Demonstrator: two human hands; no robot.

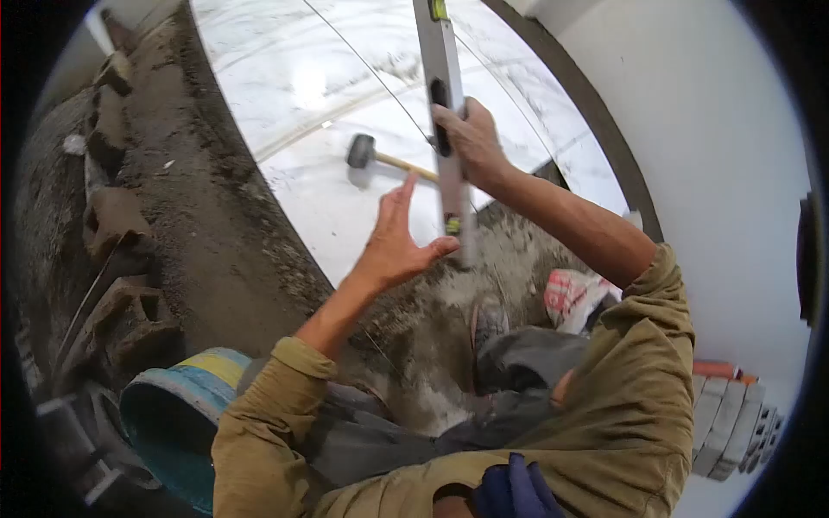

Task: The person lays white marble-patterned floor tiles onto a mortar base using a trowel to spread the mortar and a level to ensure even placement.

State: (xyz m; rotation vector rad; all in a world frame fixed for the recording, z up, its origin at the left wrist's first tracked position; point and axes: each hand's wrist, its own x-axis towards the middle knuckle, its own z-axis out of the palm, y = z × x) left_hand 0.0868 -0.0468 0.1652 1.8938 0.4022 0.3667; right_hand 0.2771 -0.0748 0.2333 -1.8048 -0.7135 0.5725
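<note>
Your right hand (475, 145) is gripping the spirit level (449, 129) over the tiles (319, 207) — fingers closed around its edge. Your left hand (399, 235) is reaching beside its lower end, thumb and fingers spread wide — the mallet (363, 152) is lying just beyond.

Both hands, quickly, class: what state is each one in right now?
Left hand: open, thumb and fingers spread near the lower end of the spirit level; contact cannot be told.
Right hand: closed, holding the level.

no legible text (blurry bag print (566, 292))
</note>
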